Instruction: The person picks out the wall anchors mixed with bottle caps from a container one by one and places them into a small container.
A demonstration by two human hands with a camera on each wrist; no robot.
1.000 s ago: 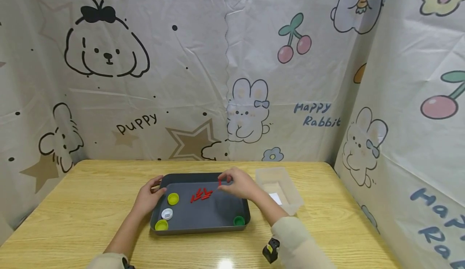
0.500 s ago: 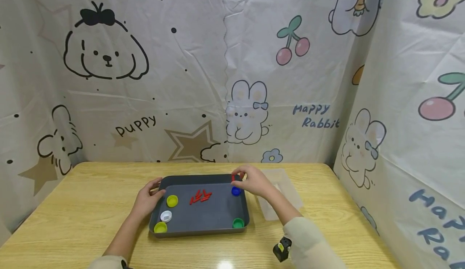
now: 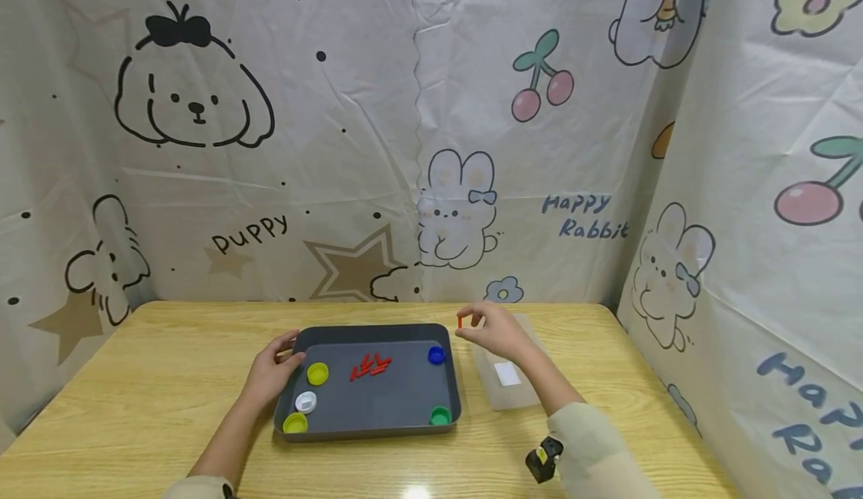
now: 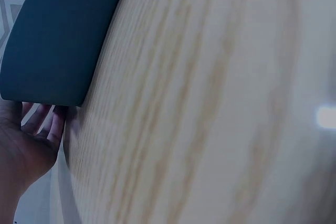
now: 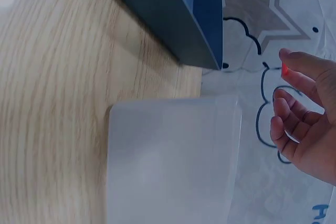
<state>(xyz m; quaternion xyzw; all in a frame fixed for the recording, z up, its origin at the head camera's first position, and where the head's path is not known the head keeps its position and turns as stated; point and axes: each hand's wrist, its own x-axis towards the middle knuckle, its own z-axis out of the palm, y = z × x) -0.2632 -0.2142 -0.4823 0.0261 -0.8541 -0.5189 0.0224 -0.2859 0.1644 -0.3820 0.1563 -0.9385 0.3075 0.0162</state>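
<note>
A dark grey tray (image 3: 367, 405) lies on the table. My left hand (image 3: 268, 368) grips its left rim near the far corner, thumb at the edge and fingers along the outside. Between thumb and index finger, my right hand (image 3: 497, 332) pinches a small red stick (image 3: 460, 322), held upright just beyond the tray's far right corner and beside the translucent plastic box (image 3: 497, 398). Its other fingers are loosely bent in the right wrist view. Several similar red sticks (image 3: 368, 366) lie in a loose pile near the middle of the tray.
Along the tray's left side sit a yellow cap (image 3: 318, 373), a white cap (image 3: 306, 402) and another yellow cap (image 3: 295, 422). On the right are a blue cap (image 3: 436, 355) and a green cap (image 3: 441, 416). The box shows a white label (image 3: 508, 374). A printed curtain (image 3: 357, 109) hangs behind.
My right hand has moved right with the red stick, from over the tray to past its far right corner, uncovering the blue cap. My left hand stays on the rim.
</note>
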